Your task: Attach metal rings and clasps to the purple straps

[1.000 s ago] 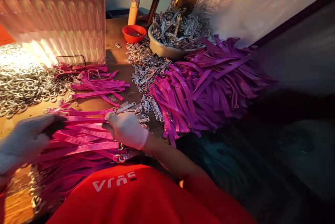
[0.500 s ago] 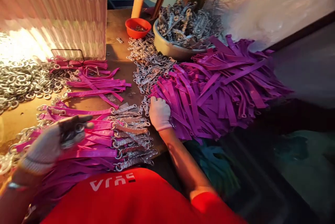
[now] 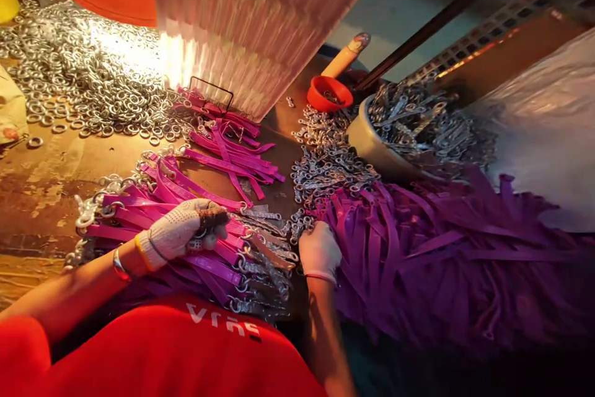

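Note:
My left hand [image 3: 186, 230], in a white glove with dark-stained fingertips, is closed above a row of pink straps. Metal rings [image 3: 201, 233] show partly in its curled fingers. These pink straps [image 3: 158, 183] have rings at their left ends and silvery braided pieces [image 3: 264, 239] at their right ends. My right hand [image 3: 320, 249], also gloved, rests knuckles up with fingers curled down. It touches the border between small metal links [image 3: 300, 223] and a big heap of purple straps [image 3: 385, 236]. Whatever its fingertips hold is hidden.
Loose metal rings [image 3: 106, 87] lie heaped at the left under bright light. A ribbed translucent panel [image 3: 251, 19] stands behind more pink straps [image 3: 237, 152]. Farther right are a small red bowl [image 3: 320, 95], a peach-coloured cylinder [image 3: 341, 61] and a basin [image 3: 372, 137] full of metal pieces.
The view has swung left and tilted, so the ring heap shows more. My left hand has moved right over the pink straps, closer to my right hand, which stays at the purple heap's edge.

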A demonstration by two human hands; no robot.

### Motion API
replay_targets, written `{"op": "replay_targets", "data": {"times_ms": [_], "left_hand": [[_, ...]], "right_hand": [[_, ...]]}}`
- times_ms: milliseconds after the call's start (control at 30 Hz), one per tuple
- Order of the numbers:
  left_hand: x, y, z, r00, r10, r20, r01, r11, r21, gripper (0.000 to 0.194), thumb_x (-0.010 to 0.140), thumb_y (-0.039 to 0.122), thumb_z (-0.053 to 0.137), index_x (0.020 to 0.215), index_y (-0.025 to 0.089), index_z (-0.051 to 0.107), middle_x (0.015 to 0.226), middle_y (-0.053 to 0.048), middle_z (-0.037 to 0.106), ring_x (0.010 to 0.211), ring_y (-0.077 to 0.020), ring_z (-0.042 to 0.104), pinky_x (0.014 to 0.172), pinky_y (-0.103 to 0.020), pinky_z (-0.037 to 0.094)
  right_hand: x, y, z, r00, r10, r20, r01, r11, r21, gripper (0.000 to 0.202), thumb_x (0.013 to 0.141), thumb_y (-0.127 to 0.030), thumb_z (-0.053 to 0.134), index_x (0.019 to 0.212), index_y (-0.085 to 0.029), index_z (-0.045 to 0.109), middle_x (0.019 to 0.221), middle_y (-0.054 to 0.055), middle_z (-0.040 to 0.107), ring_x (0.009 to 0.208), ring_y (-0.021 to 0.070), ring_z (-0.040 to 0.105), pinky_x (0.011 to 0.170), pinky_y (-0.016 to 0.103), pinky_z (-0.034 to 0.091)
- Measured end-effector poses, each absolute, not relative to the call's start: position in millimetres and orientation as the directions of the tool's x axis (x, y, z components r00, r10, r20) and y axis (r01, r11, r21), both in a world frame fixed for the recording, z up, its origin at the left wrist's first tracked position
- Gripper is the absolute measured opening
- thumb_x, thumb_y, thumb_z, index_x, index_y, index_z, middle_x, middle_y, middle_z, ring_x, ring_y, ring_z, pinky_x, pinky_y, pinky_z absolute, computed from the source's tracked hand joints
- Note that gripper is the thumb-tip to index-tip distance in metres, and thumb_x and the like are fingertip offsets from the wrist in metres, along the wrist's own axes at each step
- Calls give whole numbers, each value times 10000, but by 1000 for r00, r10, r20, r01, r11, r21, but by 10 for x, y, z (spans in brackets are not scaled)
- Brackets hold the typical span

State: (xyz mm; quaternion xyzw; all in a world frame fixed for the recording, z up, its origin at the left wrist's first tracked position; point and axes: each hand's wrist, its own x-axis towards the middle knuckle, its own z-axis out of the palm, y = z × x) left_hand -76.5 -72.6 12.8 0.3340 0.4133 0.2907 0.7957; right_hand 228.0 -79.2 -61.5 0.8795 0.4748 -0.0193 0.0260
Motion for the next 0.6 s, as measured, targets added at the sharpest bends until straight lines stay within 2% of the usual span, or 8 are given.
{"op": "replay_targets", "data": {"times_ms": [67, 167, 233, 333, 400, 500, 600], "left_hand": [[-780, -741, 124, 503, 738, -450, -237, 619, 749, 386, 781, 498, 760, 732, 137, 633, 519, 13, 538, 345, -38, 341, 326, -165, 215], [-795, -757, 124, 518, 726, -452, -250, 634, 732, 377, 763, 486, 773, 759, 132, 644, 532, 20, 531, 350, -29, 321, 333, -161, 197], [-797, -767, 128, 521, 724, -452, -234, 631, 740, 365, 770, 473, 763, 780, 125, 654, 542, 23, 521, 360, -28, 319, 338, -159, 190], [-786, -795, 152, 527, 734, -428, -198, 595, 779, 347, 797, 460, 742, 821, 122, 668, 565, 23, 528, 379, -35, 341, 341, -160, 201], [-775, -831, 179, 525, 746, -411, -180, 568, 803, 348, 826, 474, 724, 857, 132, 666, 580, 27, 537, 387, -38, 352, 345, -159, 220], [-767, -915, 217, 521, 779, -350, -175, 498, 849, 381, 863, 520, 695, 834, 145, 630, 568, 35, 527, 397, -44, 369, 360, -165, 264], [-768, -1010, 241, 525, 818, -233, -220, 395, 892, 400, 887, 529, 671, 792, 153, 572, 553, 35, 523, 418, -48, 394, 387, -162, 295]], "right_hand": [[2292, -825, -629, 524, 851, -33, 851, -525, -25, 290, 961, -174, 447, 1166, -81, 629, 993, 215, 713, 867, 317, 709, 696, 365, 495], [2255, -903, -559, 455, 891, 13, 884, -450, -124, 287, 955, -159, 431, 1135, -99, 646, 1085, 196, 717, 1000, 281, 692, 819, 352, 510], [2161, -969, -420, 396, 916, 62, 896, -370, -247, 282, 970, -185, 417, 1138, -122, 635, 1097, 156, 720, 1011, 231, 685, 872, 319, 514], [1877, -1070, -98, 233, 950, 207, 839, -89, -537, 295, 1005, -291, 426, 1202, -161, 605, 1115, 114, 712, 987, 208, 673, 899, 327, 524], [1629, -1120, 124, 52, 967, 251, 758, 125, -640, 323, 1017, -365, 461, 1260, -197, 594, 1128, 92, 705, 994, 209, 665, 907, 341, 524], [1298, -1151, 338, -223, 957, 186, 700, 290, -653, 359, 1030, -398, 477, 1323, -212, 570, 1086, 71, 710, 955, 200, 672, 872, 332, 525], [1107, -1167, 354, -328, 919, 217, 682, 389, -620, 286, 1042, -342, 444, 1223, -204, 618, 1081, 77, 722, 979, 205, 675, 859, 319, 508]]}}
